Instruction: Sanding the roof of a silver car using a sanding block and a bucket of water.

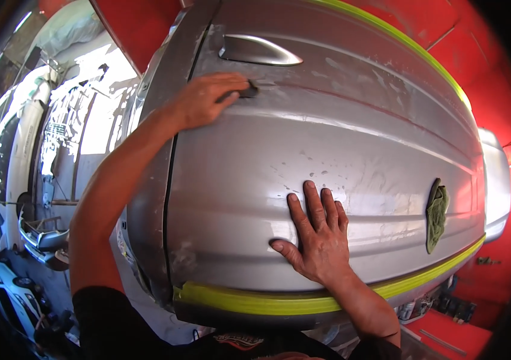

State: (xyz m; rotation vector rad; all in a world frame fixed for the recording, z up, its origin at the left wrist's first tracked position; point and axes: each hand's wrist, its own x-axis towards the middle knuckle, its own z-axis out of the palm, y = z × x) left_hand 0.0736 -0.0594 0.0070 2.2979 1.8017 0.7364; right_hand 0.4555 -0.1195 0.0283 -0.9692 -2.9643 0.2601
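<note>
Currently pinching a dark pad [250,90] in the left hand [212,99] at eleven o'clock on the grey roof [231,159]; resting the right hand [321,243], spread flat, past four o'clock.

readable text: none | black shirt [192,348]: red-and-white chest print [238,341], small lettering not legible

The car roof [237,198] is smooth grey metal, glossy across its middle, dulled by matt patches toward the left edge. Near its far left corner, the fin [258,50] has a metallic sheen; the block [253,90] looks matt. By the right edge lies rumpled green cloth [437,219]; satiny yellow tape [255,302] follows the near edge.
</note>
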